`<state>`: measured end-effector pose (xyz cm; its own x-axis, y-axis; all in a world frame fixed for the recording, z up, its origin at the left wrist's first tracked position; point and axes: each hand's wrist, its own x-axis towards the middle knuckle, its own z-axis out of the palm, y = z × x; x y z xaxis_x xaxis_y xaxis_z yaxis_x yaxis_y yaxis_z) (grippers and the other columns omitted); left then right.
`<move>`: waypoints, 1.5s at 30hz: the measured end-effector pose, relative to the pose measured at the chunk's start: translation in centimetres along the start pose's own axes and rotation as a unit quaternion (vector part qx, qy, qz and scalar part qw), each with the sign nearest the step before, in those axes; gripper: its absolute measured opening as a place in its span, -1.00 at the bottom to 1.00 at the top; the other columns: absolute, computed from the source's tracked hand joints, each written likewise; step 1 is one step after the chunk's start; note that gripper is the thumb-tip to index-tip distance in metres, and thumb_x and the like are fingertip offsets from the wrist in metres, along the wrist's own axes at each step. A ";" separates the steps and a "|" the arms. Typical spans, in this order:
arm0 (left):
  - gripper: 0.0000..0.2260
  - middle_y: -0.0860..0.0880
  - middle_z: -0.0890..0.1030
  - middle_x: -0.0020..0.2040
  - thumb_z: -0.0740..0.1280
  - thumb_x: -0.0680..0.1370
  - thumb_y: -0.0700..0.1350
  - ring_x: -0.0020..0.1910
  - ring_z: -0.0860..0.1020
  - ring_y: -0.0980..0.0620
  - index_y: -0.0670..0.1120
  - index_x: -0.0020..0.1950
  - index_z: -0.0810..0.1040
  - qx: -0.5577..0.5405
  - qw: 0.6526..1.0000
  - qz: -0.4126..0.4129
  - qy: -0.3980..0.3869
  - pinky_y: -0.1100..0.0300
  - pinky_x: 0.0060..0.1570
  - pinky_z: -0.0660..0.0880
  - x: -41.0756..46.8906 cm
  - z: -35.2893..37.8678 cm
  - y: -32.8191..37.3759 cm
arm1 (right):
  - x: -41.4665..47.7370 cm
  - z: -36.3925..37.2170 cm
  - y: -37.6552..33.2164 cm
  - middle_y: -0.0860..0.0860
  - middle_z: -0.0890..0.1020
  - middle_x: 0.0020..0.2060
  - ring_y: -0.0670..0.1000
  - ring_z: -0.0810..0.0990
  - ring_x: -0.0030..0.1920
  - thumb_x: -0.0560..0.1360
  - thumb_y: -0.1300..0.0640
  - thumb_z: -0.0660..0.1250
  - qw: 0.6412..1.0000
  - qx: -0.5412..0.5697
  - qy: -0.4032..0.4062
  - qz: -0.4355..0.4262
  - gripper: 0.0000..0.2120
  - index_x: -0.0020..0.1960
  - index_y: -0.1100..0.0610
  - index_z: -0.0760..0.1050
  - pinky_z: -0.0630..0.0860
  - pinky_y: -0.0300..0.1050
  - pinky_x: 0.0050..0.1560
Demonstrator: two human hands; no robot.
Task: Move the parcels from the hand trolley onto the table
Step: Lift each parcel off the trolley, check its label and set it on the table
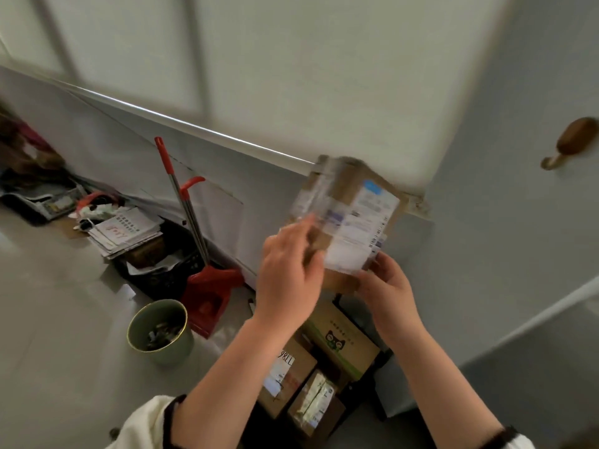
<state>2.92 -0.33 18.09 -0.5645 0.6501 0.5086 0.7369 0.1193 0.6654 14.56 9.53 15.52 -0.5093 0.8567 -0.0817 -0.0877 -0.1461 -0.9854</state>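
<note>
At the far left, a dark heap of clutter (pixel 30 176) on the floor is too blurred to name. Next to it, a stack of papers (pixel 124 233) lies over the edge of a black crate (pixel 162 273). A pole with a red top (pixel 181 202) leans on the wall above a red dustpan (pixel 210 290). A green bin (pixel 160 332) stands near the dustpan, and what is in it is hard to make out.

The left hand (pixel 288 277) grips the near left edge of the raised parcel (pixel 350 218), its fingers curled on the cardboard and smeared by motion blur. The raised parcel is a brown cardboard box held up in the air in front of the wall, above the trolley. It has clear tape around it and a white shipping label with a blue patch and a barcode strip along one edge. The print is too blurred to read. The right hand (pixel 385 286) grips its lower right corner, thumb on the label side, with the other fingers hidden behind the box.

Below, between the forearms, three more boxes sit on the black trolley (pixel 379 393), which is mostly hidden under them. They are a numbered box (pixel 285 374) with handwriting on its label, a cat-face box (pixel 340 341) printed in green, and a small labelled box (pixel 316 403). A white sleeve (pixel 149 419) is cut off at the bottom edge.

A brown door handle (pixel 573 140) sticks out at the far right.
</note>
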 end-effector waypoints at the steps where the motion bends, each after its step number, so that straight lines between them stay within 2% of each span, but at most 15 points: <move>1: -0.54 0.00 0.47 0.28 0.30 0.55 -0.15 0.24 0.40 0.09 -0.04 0.44 0.31 -0.070 0.995 -0.063 0.020 0.15 0.13 0.44 0.1 -0.1 -0.6 | -0.3 0.3 -0.7 -0.05 0.61 0.11 -0.07 0.61 0.06 0.50 0.35 0.26 0.997 -0.061 -0.001 -0.042 -0.62 0.22 0.01 0.46 0.57 -0.17 -0.04; 4: -0.62 0.12 0.54 0.19 0.29 0.57 -0.17 0.18 0.51 0.14 0.05 0.36 0.37 -0.323 0.915 -0.239 0.031 0.22 0.08 0.50 -0.2 0.1 -1.9 | -1.0 1.2 -2.3 -0.17 0.55 0.18 -0.19 0.53 0.16 0.51 0.30 0.25 0.965 -0.209 -0.025 -0.159 -0.57 0.31 -0.04 0.42 0.55 -0.21 0.07; 6: -0.71 0.10 0.61 0.12 0.28 0.57 -0.23 0.15 0.56 0.11 0.05 0.25 0.47 -0.404 0.875 -0.265 0.024 0.20 0.08 0.53 -0.5 0.4 -2.3 | -1.2 1.5 -2.8 -0.09 0.54 0.20 -0.12 0.51 0.21 0.51 0.32 0.25 0.943 -0.252 -0.013 -0.219 -0.59 0.32 0.05 0.46 0.54 -0.13 0.14; 9: -0.70 0.09 0.63 0.11 0.28 0.56 -0.28 0.13 0.56 0.16 0.00 0.25 0.48 -0.391 0.894 -0.219 0.025 0.25 0.09 0.53 -0.6 0.3 -2.2 | -1.3 1.4 -2.9 -0.04 0.57 0.14 -0.08 0.55 0.16 0.54 0.29 0.24 0.956 -0.191 0.000 -0.222 -0.66 0.23 -0.03 0.49 0.57 -0.05 0.10; 13: -0.63 -0.02 0.53 0.24 0.29 0.55 -0.28 0.27 0.48 0.09 -0.05 0.34 0.42 -0.342 0.933 -0.113 0.027 0.18 0.21 0.46 0.2 -0.5 -2.1 | -0.7 0.0 -3.2 -0.01 0.64 0.06 -0.03 0.58 0.14 0.57 0.15 0.17 0.984 0.006 -0.023 -0.176 -0.70 0.17 -0.10 0.57 0.50 -0.05 0.17; 16: -0.68 0.04 0.56 0.24 0.27 0.55 -0.28 0.34 0.42 0.06 0.00 0.24 0.52 -0.332 0.941 -0.067 -0.015 0.19 0.28 0.38 0.5 -1.1 -1.9 | 0.0 -1.0 -4.1 -0.11 0.69 -0.07 -0.10 0.63 0.05 0.58 0.13 0.04 0.982 0.140 -0.011 -0.123 -0.57 -0.09 -0.14 0.67 0.39 -0.04 0.27; 18: -0.79 0.06 0.63 0.11 0.24 0.57 -0.19 0.21 0.52 0.10 0.04 0.07 0.61 -0.413 0.901 -0.123 -0.056 0.27 0.14 0.47 0.9 -1.7 -1.7 | 0.4 -1.7 -4.4 -0.08 0.69 -0.12 -0.02 0.63 0.02 0.57 0.08 0.13 0.988 0.109 -0.008 -0.105 -0.66 -0.15 -0.09 0.68 0.37 0.01 0.27; 20: -0.84 0.05 0.66 -0.02 0.22 0.57 -0.03 0.06 0.59 0.08 0.04 -0.03 0.60 -0.449 0.870 -0.188 -0.077 0.18 0.09 0.50 1.2 -1.7 -2.2 | 0.5 -2.3 -4.2 0.00 0.68 -0.09 0.07 0.60 0.05 0.49 0.01 0.29 0.996 0.002 -0.025 -0.089 -0.84 -0.07 -0.03 0.66 0.40 0.04 0.24; 24: -0.77 -0.02 0.65 0.00 0.15 0.61 0.06 0.08 0.58 -0.05 -0.01 0.08 0.54 -0.436 0.864 -0.226 -0.107 0.00 0.16 0.48 1.1 -0.9 -3.4 | -0.1 -3.5 -4.0 0.04 0.68 -0.01 0.09 0.62 0.08 0.48 0.05 0.33 0.996 -0.035 -0.073 -0.047 -0.81 0.06 0.03 0.62 0.50 0.03 0.15; 27: -0.70 -0.02 0.61 0.14 0.20 0.56 0.07 0.18 0.55 -0.03 0.00 0.24 0.46 -0.448 0.860 -0.186 -0.162 0.11 0.08 0.54 0.6 -1.0 -4.1 | -0.8 -4.1 -4.4 0.05 0.69 -0.01 0.06 0.65 0.05 0.36 0.02 0.40 0.993 -0.042 -0.099 -0.044 -0.71 0.06 0.05 0.61 0.57 -0.08 0.02; 30: -0.62 0.11 0.55 0.26 0.28 0.55 -0.07 0.28 0.48 0.12 0.10 0.37 0.41 -0.412 0.879 -0.099 -0.220 0.21 0.13 0.51 0.3 -1.7 -4.5 | -1.4 -5.0 -4.4 0.09 0.68 -0.01 0.07 0.66 0.01 0.37 0.28 0.40 0.995 -0.018 -0.083 -0.054 -0.80 -0.04 0.10 0.63 0.60 -0.16 -0.09; 33: -0.55 0.08 0.49 0.34 0.34 0.50 -0.18 0.37 0.39 0.09 0.15 0.35 0.42 -0.419 0.865 -0.073 -0.265 0.16 0.20 0.48 0.4 -1.8 -4.4 | -1.8 -6.0 -3.9 0.13 0.64 0.06 0.07 0.66 0.01 0.40 0.50 0.29 0.997 0.037 -0.049 -0.056 -0.75 -0.07 0.21 0.60 0.60 -0.15 -0.15; 37: -0.52 0.03 0.50 0.33 0.36 0.48 -0.24 0.35 0.42 0.01 0.06 0.35 0.39 -0.421 0.846 -0.090 -0.314 0.05 0.20 0.49 -0.2 -0.2 -4.1 | -3.5 -7.1 -2.3 0.08 0.65 0.03 0.02 0.65 0.01 0.40 0.46 0.32 0.998 0.033 0.014 -0.055 -0.75 -0.12 0.15 0.62 0.59 -0.17 -0.15; 41: -0.54 0.05 0.52 0.31 0.38 0.46 -0.16 0.32 0.46 0.02 0.16 0.31 0.44 -0.431 0.823 -0.085 -0.360 0.06 0.21 0.48 -1.8 2.1 -3.1 | -6.3 -9.2 -0.9 0.06 0.67 -0.02 -0.04 0.67 -0.05 0.40 0.43 0.34 0.994 0.021 0.098 -0.042 -0.77 -0.09 0.14 0.60 0.58 -0.22 -0.18; 45: -0.55 0.06 0.55 0.27 0.36 0.48 -0.01 0.22 0.53 0.06 0.13 0.36 0.42 -0.397 0.833 -0.097 -0.373 0.03 0.12 0.52 -2.5 3.9 -0.9 | -9.3 -11.1 -1.9 -0.02 0.70 -0.12 -0.02 0.67 -0.05 0.49 0.37 0.24 0.990 -0.040 0.122 -0.055 -0.65 -0.09 -0.03 0.66 0.59 -0.22 -0.12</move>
<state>5.14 0.88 14.05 -0.0379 0.9972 0.0650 0.0128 -0.0645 0.9978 29.00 7.35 16.49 -0.2771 0.9609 0.0027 -0.0581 -0.0140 -0.9982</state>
